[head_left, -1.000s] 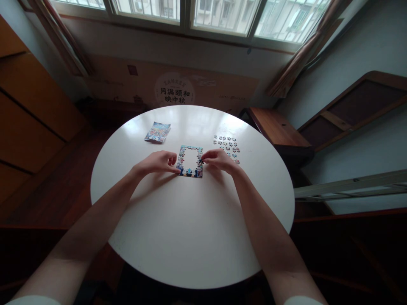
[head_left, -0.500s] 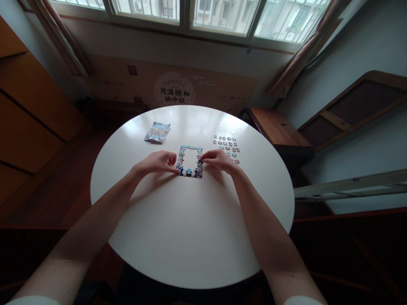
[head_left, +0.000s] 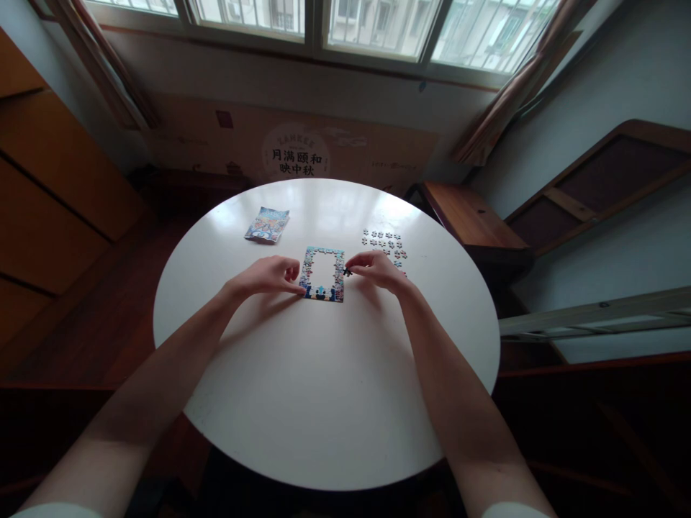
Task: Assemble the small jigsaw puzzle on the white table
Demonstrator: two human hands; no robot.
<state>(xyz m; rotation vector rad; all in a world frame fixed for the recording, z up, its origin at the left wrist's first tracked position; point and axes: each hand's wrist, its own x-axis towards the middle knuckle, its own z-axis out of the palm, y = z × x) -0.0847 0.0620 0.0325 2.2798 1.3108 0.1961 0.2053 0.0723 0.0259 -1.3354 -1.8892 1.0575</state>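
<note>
On the white table lies a partly assembled jigsaw puzzle point(head_left: 339, 293), a rectangular border of joined pieces around a bare middle. My left hand point(head_left: 268, 275) is at its lower left corner, fingers curled and the thumb side pressed on the corner. A small dark puzzle piece point(head_left: 347, 272) is pinched between the thumb and fingertips of my right hand point(head_left: 376, 269), just off the right edge of the border. Loose puzzle pieces point(head_left: 382, 242) lie in rough rows beyond my right hand, which hides some of the nearer ones.
A colourful printed packet point(head_left: 268, 225) lies at the back left of the round white table point(head_left: 318, 388). Behind the table's right side stands a wooden desk point(head_left: 464, 212). A window point(head_left: 378, 29) runs along the far wall.
My right hand has shifted slightly right with the dark piece, from over the border's right side to just outside it. My left hand and the puzzle have stayed put.
</note>
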